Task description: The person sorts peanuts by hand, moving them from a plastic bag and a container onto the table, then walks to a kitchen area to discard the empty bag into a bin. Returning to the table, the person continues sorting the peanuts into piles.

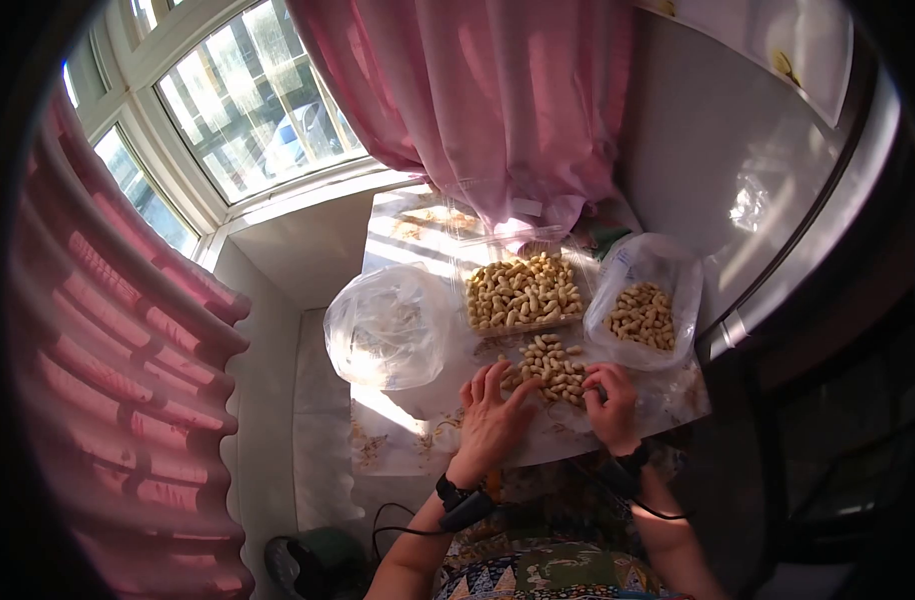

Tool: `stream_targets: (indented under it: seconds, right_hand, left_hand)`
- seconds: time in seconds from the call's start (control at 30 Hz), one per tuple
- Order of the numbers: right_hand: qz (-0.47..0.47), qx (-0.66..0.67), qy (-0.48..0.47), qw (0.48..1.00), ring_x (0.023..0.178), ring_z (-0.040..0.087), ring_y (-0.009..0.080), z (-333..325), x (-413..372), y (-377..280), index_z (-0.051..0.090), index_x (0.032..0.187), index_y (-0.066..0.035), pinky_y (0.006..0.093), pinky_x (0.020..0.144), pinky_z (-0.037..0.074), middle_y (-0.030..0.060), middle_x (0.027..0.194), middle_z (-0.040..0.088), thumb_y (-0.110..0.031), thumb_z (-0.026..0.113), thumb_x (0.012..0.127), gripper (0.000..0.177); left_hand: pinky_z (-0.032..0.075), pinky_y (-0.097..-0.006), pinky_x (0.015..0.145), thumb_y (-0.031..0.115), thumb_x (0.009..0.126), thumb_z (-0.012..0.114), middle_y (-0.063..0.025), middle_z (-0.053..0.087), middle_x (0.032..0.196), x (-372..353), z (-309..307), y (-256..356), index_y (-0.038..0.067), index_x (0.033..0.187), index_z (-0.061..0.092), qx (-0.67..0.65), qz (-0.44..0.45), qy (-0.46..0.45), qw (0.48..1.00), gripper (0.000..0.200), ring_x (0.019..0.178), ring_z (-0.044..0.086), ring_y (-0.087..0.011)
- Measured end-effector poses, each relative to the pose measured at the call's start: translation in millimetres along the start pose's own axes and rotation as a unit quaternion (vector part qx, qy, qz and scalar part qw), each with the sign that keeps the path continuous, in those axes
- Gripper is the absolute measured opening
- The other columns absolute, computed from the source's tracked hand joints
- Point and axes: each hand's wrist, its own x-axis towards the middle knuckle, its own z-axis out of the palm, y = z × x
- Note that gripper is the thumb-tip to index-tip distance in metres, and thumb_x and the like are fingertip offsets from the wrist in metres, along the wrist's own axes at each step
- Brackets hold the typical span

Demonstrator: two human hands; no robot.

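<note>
A loose pile of unshelled peanuts (550,366) lies on the patterned tablecloth (448,420) between my hands. My left hand (494,418) rests at the pile's left side, fingers spread and bent, with fingertips at the outermost nuts. At the right edge of the pile is my right hand (612,408), its fingers curled in toward the thumb; I cannot tell what is pinched there. Just behind the pile stands a clear plastic box (518,328) full of peanuts (523,290). To its right, a white plastic bag (628,262) sits open with more peanuts (642,318) inside.
Left of the box stands a whitish translucent bag (390,328). A pink curtain (478,110) hangs down onto the table's back edge, and another pink curtain (148,400) covers the left side. A window (263,110) is at the back left. Dark bands with cables circle both wrists.
</note>
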Motion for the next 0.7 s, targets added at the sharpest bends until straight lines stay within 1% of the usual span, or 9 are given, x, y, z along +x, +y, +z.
stream_targets:
  seconds: [0.17,0.27,0.33,0.37,0.43,0.47,0.53,0.67,0.7]
  right_hand:
    - [-0.005,-0.019,0.006,1.0,0.096,0.064,0.0343,2.7,-0.5,1.9,0.064,0.09,-0.004,0.043,0.083,0.053,0.0115,0.1,0.067,0.006,0.061,0.079,0.015]
    - [-0.003,-0.012,0.004,1.0,0.097,0.064,0.0346,4.4,-1.2,3.6,0.065,0.093,-0.004,0.0433,0.084,0.052,0.0115,0.101,0.068,0.006,0.062,0.08,0.017]
    - [-0.006,-0.013,-0.002,1.0,0.098,0.064,0.0343,3.7,-1.8,4.9,0.066,0.092,-0.004,0.0431,0.085,0.052,0.0112,0.102,0.068,0.005,0.062,0.08,0.016]
    - [-0.008,-0.014,-0.009,1.0,0.099,0.064,0.0341,3.2,-1.8,5.4,0.066,0.091,-0.004,0.0428,0.086,0.052,0.011,0.104,0.068,0.005,0.063,0.08,0.015]
    - [-0.026,-0.017,-0.019,0.999,0.1,0.064,0.0339,0.4,3.4,-2.8,0.066,0.09,-0.004,0.0429,0.088,0.052,0.0107,0.105,0.068,0.004,0.063,0.08,0.014]
    - [-0.043,-0.021,-0.03,0.998,0.102,0.064,0.0337,-0.7,5.1,-5.9,0.066,0.089,-0.004,0.043,0.089,0.052,0.0103,0.106,0.068,0.003,0.063,0.08,0.012]
    - [-0.044,-0.025,-0.037,0.998,0.103,0.063,0.0335,-0.9,4.5,-5.1,0.066,0.088,-0.005,0.0431,0.091,0.051,0.0103,0.107,0.068,0.003,0.063,0.079,0.012]
    - [-0.032,-0.007,-0.038,0.999,0.107,0.062,0.0336,0.3,1.3,3.4,0.065,0.085,-0.005,0.0436,0.094,0.049,0.0105,0.108,0.068,0.002,0.062,0.077,0.011]
    - [-0.032,-0.007,-0.039,0.999,0.107,0.062,0.0336,0.0,1.6,2.7,0.065,0.085,-0.005,0.0436,0.094,0.049,0.0105,0.108,0.068,0.002,0.062,0.077,0.011]
  left_hand:
    - [0.031,-0.0494,0.113,0.024,0.083,0.079,-0.0131,0.047,0.147,-3.0,5.6,-4.1,0.021,0.134,0.064,-0.004,-0.02,0.003,1.0,0.054,0.141,0.04,-0.0345]
    - [0.03,-0.0496,0.114,0.024,0.083,0.079,-0.013,0.047,0.148,-4.4,8.2,-6.8,0.018,0.136,0.062,-0.014,-0.039,0.027,0.999,0.056,0.141,0.04,-0.0349]
    - [0.028,-0.0506,0.116,0.028,0.085,0.079,-0.0117,0.043,0.153,-3.4,7.2,-7.0,0.023,0.143,0.059,-0.016,-0.044,-0.011,0.999,0.061,0.144,0.036,-0.035]
    - [0.028,-0.0506,0.116,0.028,0.085,0.079,-0.0117,0.043,0.153,-2.5,6.3,-5.4,0.023,0.143,0.059,-0.016,-0.043,-0.011,0.999,0.061,0.144,0.036,-0.035]
    - [0.028,-0.0508,0.118,0.029,0.083,0.08,-0.0112,0.04,0.156,-0.7,3.1,-0.9,0.031,0.144,0.06,0.046,0.011,-0.023,0.999,0.064,0.148,0.033,-0.0359]
    - [0.028,-0.0508,0.118,0.029,0.083,0.08,-0.0112,0.04,0.156,-0.9,3.4,-0.7,0.031,0.144,0.06,0.045,0.011,-0.023,0.999,0.064,0.148,0.033,-0.0359]
    - [0.026,-0.051,0.12,0.032,0.084,0.079,-0.0111,0.037,0.158,-1.1,3.7,-1.1,0.035,0.147,0.058,0.056,0.017,-0.043,0.997,0.066,0.15,0.029,-0.0357]
    - [0.026,-0.051,0.12,0.031,0.084,0.079,-0.0116,0.038,0.157,0.3,1.4,-0.4,0.034,0.143,0.06,0.031,0.005,-0.039,0.999,0.062,0.149,0.03,-0.0357]
    - [0.026,-0.051,0.119,0.03,0.083,0.08,-0.0119,0.038,0.156,0.3,1.3,-0.5,0.032,0.141,0.061,0.025,0.003,-0.037,0.999,0.06,0.149,0.031,-0.0362]
